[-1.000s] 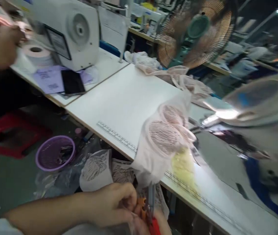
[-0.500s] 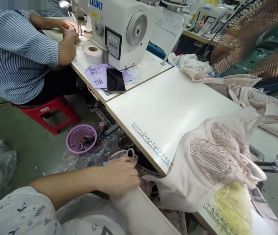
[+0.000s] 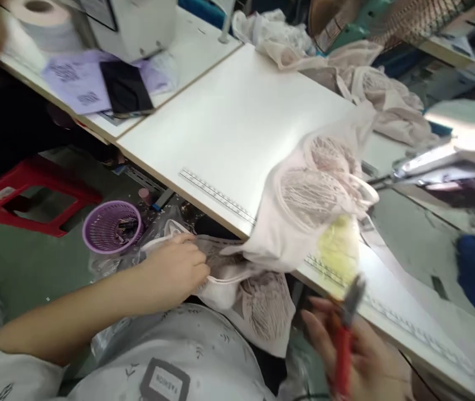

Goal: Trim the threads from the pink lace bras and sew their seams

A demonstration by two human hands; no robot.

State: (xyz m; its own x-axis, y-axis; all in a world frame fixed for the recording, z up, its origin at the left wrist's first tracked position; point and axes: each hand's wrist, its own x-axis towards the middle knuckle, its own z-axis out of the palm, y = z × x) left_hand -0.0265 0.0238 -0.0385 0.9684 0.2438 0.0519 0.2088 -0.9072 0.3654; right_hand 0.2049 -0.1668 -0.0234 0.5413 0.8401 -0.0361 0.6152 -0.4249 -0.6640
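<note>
Red-handled snips [image 3: 344,353] sit in the right hand [image 3: 373,356], just off the front edge of the table [image 3: 229,128]; I see fingers wrapped round the handles, but blur keeps me from telling whether the blades are together. The left hand [image 3: 177,273] looks closed on the lower garment [image 3: 265,309], which lies across the lap below that edge, though the fingertips are hidden from me. An upper garment [image 3: 313,197] rests on the surface and droops over the front edge, its hanging corner overlapping the lower one. A tug below could, I judge, drag it off, since the two may snag. Blades brought in against slack cloth could nick the thin mesh. A careless sweep by the right hand might also knock the yellow packet [image 3: 338,253] off the front edge.
</note>
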